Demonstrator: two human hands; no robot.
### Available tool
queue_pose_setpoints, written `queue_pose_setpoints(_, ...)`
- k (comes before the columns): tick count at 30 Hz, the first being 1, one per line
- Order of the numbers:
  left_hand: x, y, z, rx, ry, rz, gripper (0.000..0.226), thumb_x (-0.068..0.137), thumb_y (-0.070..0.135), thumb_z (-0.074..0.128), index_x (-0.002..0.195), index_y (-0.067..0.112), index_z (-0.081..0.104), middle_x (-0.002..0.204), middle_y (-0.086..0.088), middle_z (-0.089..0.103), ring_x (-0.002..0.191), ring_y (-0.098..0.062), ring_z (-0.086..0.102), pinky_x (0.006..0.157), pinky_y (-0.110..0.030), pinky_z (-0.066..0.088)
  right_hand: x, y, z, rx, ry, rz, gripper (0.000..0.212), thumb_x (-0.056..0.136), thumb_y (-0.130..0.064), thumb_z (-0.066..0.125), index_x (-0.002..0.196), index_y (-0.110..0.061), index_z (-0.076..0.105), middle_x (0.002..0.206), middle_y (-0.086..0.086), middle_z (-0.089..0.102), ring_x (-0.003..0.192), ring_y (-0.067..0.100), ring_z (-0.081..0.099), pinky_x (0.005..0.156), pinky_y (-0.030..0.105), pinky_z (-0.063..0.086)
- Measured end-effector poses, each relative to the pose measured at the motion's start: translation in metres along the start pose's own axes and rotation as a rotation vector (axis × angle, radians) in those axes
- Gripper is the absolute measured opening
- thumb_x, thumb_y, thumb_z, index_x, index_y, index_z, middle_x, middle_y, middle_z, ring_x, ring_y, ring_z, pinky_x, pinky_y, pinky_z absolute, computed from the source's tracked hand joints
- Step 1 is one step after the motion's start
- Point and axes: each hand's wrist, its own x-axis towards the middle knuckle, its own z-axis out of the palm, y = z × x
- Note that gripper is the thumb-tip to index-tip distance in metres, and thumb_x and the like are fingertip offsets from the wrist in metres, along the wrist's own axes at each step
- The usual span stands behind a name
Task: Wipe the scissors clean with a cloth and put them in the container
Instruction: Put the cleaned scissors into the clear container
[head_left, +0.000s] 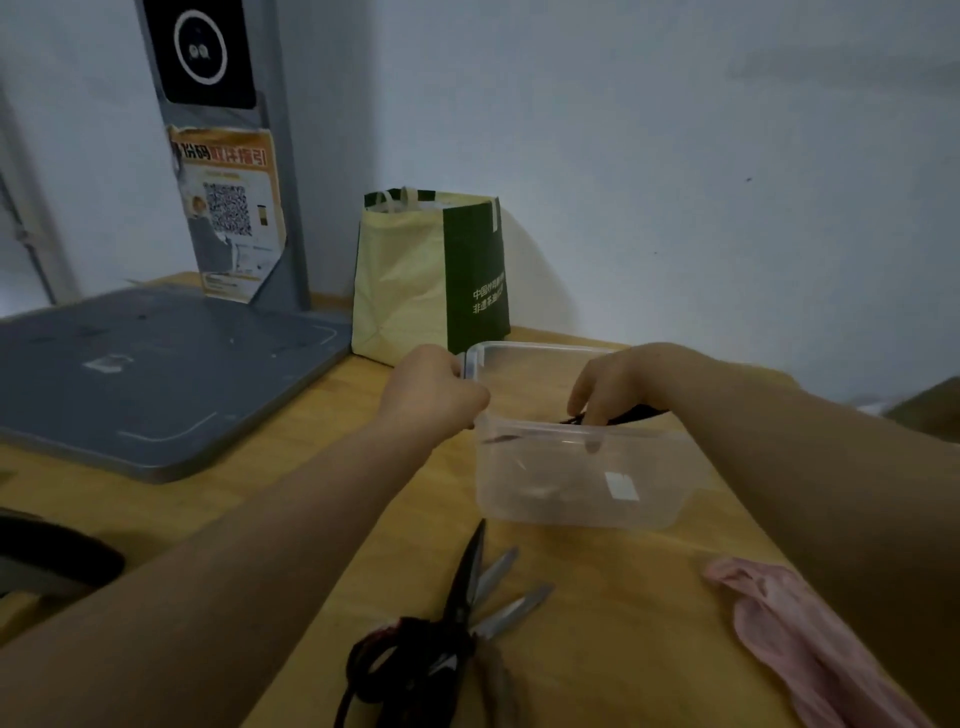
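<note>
clamping scissors (636, 413), tips leftward, right grip (609, 387) inside container (561, 488); left grip (434, 391) clasps rim.

wooden table (623, 597), pale yellow-brown top. grey flat base plate (156, 379) on far left of table, white corner markings, surface scuffed. grey upright post (283, 156) rising from plate's back edge. black panel with white ring (200, 49) at top of post. orange-bordered sticker with qr code (228, 208) below panel, edges peeling. paper bag (405, 280) upright just right of plate, against white wall (675, 156): pale yellow front, dark green side with white characters, white handles. dark rounded object (52, 551) at left edge, unidentifiable. brown shape (930, 410) at right edge, blurred.
</note>
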Motion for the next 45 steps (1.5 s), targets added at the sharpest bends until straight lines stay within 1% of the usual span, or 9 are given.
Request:
queue_pose_setpoints(9, 0.001, -0.009, 0.003, -0.076, 0.002, 0.045, 0.008, 0.083, 0.010, 0.060, 0.075, 0.008, 0.063, 0.071, -0.009, 0.059, 0.068, -0.022, 0.059, 0.064, -0.034, 0.051, 0.027, -0.004, 0.019, -0.156, -0.181, 0.064, 0.057, 0.077, -0.043, 0.073, 0.122, -0.009, 0.059, 0.112, 0.003, 0.062, 0.091, 0.017, 0.056, 0.075, 0.030, 0.043)
queue_pose_setpoints(12, -0.006, -0.009, 0.003, -0.187, 0.017, -0.005, 0.019, 0.085, 0.007, 0.056, 0.067, 0.012, 0.058, 0.056, 0.003, 0.050, 0.054, -0.011, 0.045, 0.048, -0.021, 0.038, 0.018, -0.005, 0.015, -0.063, -0.124, 0.057, 0.061, 0.074, -0.043, 0.076, 0.122, -0.009, 0.060, 0.120, 0.007, 0.062, 0.103, 0.022, 0.059, 0.086, 0.031, 0.049)
queue_pose_setpoints(14, -0.013, -0.012, -0.001, -0.269, 0.054, -0.050, 0.024, 0.086, 0.007, 0.054, 0.063, 0.014, 0.055, 0.053, 0.007, 0.047, 0.055, -0.011, 0.042, 0.055, -0.023, 0.040, 0.003, -0.007, 0.007, 0.080, 0.013, 0.041, 0.051, 0.078, -0.030, 0.075, 0.122, -0.007, 0.061, 0.120, 0.009, 0.061, 0.106, 0.024, 0.059, 0.093, 0.033, 0.048)
queue_pose_setpoints(17, -0.030, -0.023, -0.010, -0.200, 0.034, -0.098, 0.025, 0.089, 0.011, 0.054, 0.111, 0.009, 0.065, 0.091, -0.001, 0.062, 0.084, -0.018, 0.059, 0.085, -0.040, 0.054, -0.030, -0.016, -0.001, 0.316, 0.500, -0.060, 0.027, 0.084, -0.016, 0.069, 0.111, -0.009, 0.067, 0.109, 0.006, 0.065, 0.091, 0.017, 0.056, 0.083, 0.026, 0.041)
queue_pose_setpoints(20, -0.058, -0.036, -0.014, 0.098, -0.123, -0.082, 0.013, 0.085, 0.015, 0.060, 0.084, 0.005, 0.067, 0.080, -0.009, 0.057, 0.079, -0.022, 0.058, 0.084, -0.047, 0.053, -0.080, -0.033, 0.011, 0.513, 0.816, -0.199, 0.013, 0.087, -0.013, 0.062, 0.096, -0.019, 0.071, 0.094, -0.004, 0.065, 0.087, 0.010, 0.056, 0.080, 0.023, 0.043)
queue_pose_setpoints(26, -0.119, -0.029, 0.000, 0.614, -0.456, -0.095, 0.062, 0.066, 0.067, 0.069, 0.101, 0.019, 0.052, 0.103, 0.000, 0.046, 0.091, -0.014, 0.049, 0.079, -0.032, 0.049, -0.130, -0.045, 0.076, 0.752, 0.474, -0.251, 0.011, 0.082, -0.012, 0.070, 0.077, -0.022, 0.069, 0.076, -0.007, 0.066, 0.067, 0.004, 0.059, 0.061, 0.020, 0.051)
queue_pose_setpoints(31, -0.135, -0.031, 0.011, 0.828, -0.498, -0.076, 0.037, 0.075, 0.037, 0.070, 0.096, 0.018, 0.046, 0.101, -0.005, 0.039, 0.096, -0.022, 0.044, 0.079, -0.034, 0.048, -0.143, -0.038, 0.117, 0.891, 0.371, -0.158, 0.009, 0.083, -0.009, 0.069, 0.078, -0.017, 0.071, 0.073, 0.001, 0.069, 0.061, 0.008, 0.060, 0.056, 0.025, 0.051)
queue_pose_setpoints(39, -0.156, -0.042, 0.011, 0.382, -0.272, -0.164, 0.055, 0.069, 0.018, 0.072, 0.121, 0.016, 0.056, 0.118, -0.004, 0.056, 0.116, -0.028, 0.050, 0.095, -0.045, 0.046, -0.153, -0.035, 0.150, 1.129, 0.257, -0.118, 0.009, 0.086, -0.003, 0.065, 0.082, -0.010, 0.069, 0.076, 0.010, 0.068, 0.067, 0.015, 0.063, 0.069, 0.029, 0.057)
queue_pose_setpoints(45, -0.177, -0.042, 0.002, 0.084, -0.149, -0.068, 0.066, 0.078, -0.004, 0.064, 0.139, 0.008, 0.043, 0.132, -0.008, 0.051, 0.104, -0.016, 0.049, 0.085, -0.030, 0.047, -0.153, -0.005, 0.156, 0.661, 0.532, 0.089, 0.018, 0.091, -0.018, 0.059, 0.104, -0.021, 0.071, 0.114, -0.002, 0.066, 0.103, 0.015, 0.058, 0.086, 0.031, 0.046)
